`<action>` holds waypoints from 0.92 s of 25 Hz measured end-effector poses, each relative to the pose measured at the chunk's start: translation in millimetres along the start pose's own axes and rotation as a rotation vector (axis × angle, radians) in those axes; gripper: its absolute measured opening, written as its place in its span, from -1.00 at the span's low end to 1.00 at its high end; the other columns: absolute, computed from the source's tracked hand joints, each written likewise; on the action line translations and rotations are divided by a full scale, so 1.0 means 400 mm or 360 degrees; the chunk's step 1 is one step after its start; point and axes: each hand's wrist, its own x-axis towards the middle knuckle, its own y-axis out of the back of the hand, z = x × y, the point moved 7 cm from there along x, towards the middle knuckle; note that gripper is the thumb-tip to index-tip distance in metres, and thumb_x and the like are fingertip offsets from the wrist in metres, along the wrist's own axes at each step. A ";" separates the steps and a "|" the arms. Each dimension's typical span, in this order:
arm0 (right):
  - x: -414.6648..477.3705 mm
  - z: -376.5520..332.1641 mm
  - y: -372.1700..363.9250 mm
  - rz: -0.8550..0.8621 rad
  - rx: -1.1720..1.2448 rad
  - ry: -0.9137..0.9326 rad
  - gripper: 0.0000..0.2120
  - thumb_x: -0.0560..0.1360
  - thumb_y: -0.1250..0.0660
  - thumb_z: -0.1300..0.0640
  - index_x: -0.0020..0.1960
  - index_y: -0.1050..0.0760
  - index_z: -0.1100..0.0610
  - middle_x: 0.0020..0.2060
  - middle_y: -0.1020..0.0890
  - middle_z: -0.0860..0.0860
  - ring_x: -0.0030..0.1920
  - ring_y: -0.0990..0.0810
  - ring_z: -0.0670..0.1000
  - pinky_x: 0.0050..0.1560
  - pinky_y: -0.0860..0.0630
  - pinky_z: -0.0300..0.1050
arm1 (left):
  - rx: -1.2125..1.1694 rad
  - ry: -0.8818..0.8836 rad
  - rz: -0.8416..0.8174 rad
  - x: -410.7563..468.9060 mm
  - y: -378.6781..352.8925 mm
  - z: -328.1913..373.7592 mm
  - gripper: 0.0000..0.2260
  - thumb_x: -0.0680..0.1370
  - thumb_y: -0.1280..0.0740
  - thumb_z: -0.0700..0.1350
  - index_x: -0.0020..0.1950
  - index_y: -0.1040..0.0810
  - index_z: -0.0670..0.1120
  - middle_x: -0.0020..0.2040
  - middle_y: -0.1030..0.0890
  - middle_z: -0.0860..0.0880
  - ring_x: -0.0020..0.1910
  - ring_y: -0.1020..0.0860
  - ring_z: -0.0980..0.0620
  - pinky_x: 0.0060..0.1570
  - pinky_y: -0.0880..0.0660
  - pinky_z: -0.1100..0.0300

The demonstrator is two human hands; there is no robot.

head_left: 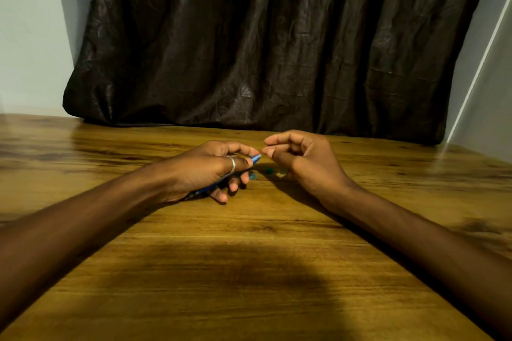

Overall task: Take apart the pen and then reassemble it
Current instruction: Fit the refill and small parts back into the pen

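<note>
Nearest, the wooden table (249, 271) shows a glossy, warm-brown grain running mostly left to right, with a broad soft shadow across its near middle; both bare forearms reach in over it from the near corners and meet toward the table's centre. The left hand (210, 171) is closed around the blue pen (256, 158), a slim, smooth plastic cylinder gripped between thumb and curled fingers, with a plain silver ring (232, 164) on the thumb. The pen's long axis runs on a slant from near-left to far-right: one dark-blue end shows below the heel of the hand, just above the table, and the other end pokes out past the fingertips, raised a little and aimed at the right hand (302, 160). That hand is loosely curled, its thumb and forefinger pinched together just beside the pen's exposed end; whether it grips some small piece there cannot be told, as motion blur softens the tips. On the table between the two hands, under the pen's raised end, lie a few small parts (268, 171), blurred specks of teal and blue whose shapes are unclear, one partly hidden by the right palm. Beyond the table's far edge hangs a dark brown curtain (277, 44), crinkled and faintly shiny with a leafy embossed pattern, its hem bunched on the tabletop. Pale plain wall (30, 36) flanks the curtain on both sides.
</note>
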 end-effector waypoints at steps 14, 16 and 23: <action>0.025 0.017 0.077 0.0248 -0.0567 0.0117 -0.85 0.50 -0.43 0.24 -0.01 -0.67 0.03 -0.19 -0.72 -0.06 -0.14 -0.67 -0.17 -0.07 -0.57 -0.29 | 0.0065 -0.0074 0.0078 0.005 0.015 0.004 -0.75 0.66 -0.26 -0.12 0.34 -0.50 -0.01 -0.14 -0.62 -0.03 -0.41 -0.44 0.15 -0.55 -0.41 0.29; 0.026 0.020 0.089 0.0270 -0.0659 0.0122 -0.85 0.49 -0.43 0.25 0.02 -0.68 0.07 -0.21 -0.71 -0.08 -0.18 -0.64 -0.21 -0.10 -0.54 -0.35 | 0.0327 -0.0187 0.0164 0.004 0.030 0.018 -0.76 0.66 -0.25 -0.09 0.32 -0.53 0.03 -0.13 -0.65 0.01 -0.42 -0.47 0.21 -0.52 -0.37 0.36; 0.021 0.015 0.072 0.0151 -0.0926 0.0196 -0.83 0.51 -0.42 0.20 0.07 -0.67 0.03 -0.16 -0.68 -0.16 -0.16 -0.60 -0.29 -0.09 -0.50 -0.42 | 0.1272 -0.0357 0.0545 -0.002 0.085 0.029 -0.85 0.54 -0.39 0.13 -0.02 -0.64 0.08 -0.18 -0.65 0.10 -0.17 -0.60 0.14 -0.22 -0.50 0.12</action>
